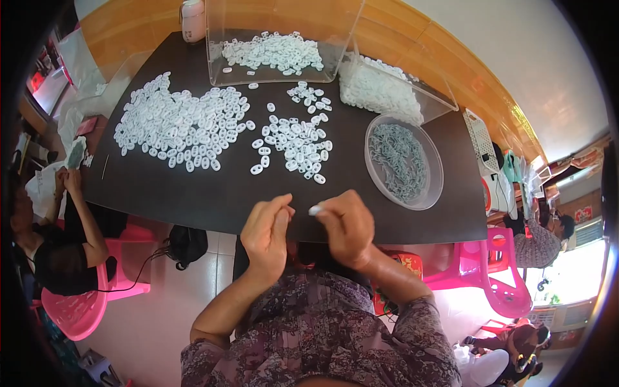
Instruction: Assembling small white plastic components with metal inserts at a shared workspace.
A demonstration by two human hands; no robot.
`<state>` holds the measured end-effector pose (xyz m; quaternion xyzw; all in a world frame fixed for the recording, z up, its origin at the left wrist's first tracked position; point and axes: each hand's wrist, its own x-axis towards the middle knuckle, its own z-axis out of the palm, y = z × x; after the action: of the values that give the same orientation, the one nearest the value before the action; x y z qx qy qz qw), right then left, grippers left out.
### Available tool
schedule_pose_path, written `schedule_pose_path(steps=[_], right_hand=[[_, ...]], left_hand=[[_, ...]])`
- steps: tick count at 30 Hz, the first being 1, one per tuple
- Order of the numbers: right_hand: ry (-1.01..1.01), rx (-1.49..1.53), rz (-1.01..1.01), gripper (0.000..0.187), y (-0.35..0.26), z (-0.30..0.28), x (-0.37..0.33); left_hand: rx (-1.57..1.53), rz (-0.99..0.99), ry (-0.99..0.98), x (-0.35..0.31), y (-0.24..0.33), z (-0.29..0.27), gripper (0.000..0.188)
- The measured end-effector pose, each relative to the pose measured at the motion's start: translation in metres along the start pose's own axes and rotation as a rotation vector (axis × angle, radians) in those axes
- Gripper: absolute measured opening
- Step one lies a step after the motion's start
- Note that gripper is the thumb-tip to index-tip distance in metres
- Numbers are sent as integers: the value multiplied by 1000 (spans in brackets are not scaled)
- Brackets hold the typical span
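Observation:
Both my hands are raised just over the near edge of the dark table [148, 193]. My right hand [351, 229] pinches a small white plastic piece [314, 210] between thumb and fingertips. Level with it, a little apart, my left hand [265, 235] has its fingers pressed together against the thumb; whatever it holds, if anything, is hidden. Beyond them lies a small pile of white oval two-holed pieces [300, 145]. A round clear tub [435, 174] of small grey screws [398, 161] stands to the right of that pile.
At the left spreads a larger heap of white oval pieces [180, 122]. Clear plastic bins [216, 64] with more white pieces stand at the back. A thin stick [105, 166] lies near the left edge. Other people sit on both sides, with pink plastic chairs [77, 303] around.

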<state>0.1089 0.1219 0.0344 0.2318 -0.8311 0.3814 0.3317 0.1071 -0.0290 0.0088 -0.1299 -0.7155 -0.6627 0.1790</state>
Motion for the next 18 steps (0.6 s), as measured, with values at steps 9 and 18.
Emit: schedule_pose_path(steps=[9,18], right_hand=[[321,-172,256,8,88,-90,110],[321,-434,302,16,178,-116,171]], left_hand=[[541,426,-176,60,-32,25,14],[684,470,-343,58,-53,41,13]])
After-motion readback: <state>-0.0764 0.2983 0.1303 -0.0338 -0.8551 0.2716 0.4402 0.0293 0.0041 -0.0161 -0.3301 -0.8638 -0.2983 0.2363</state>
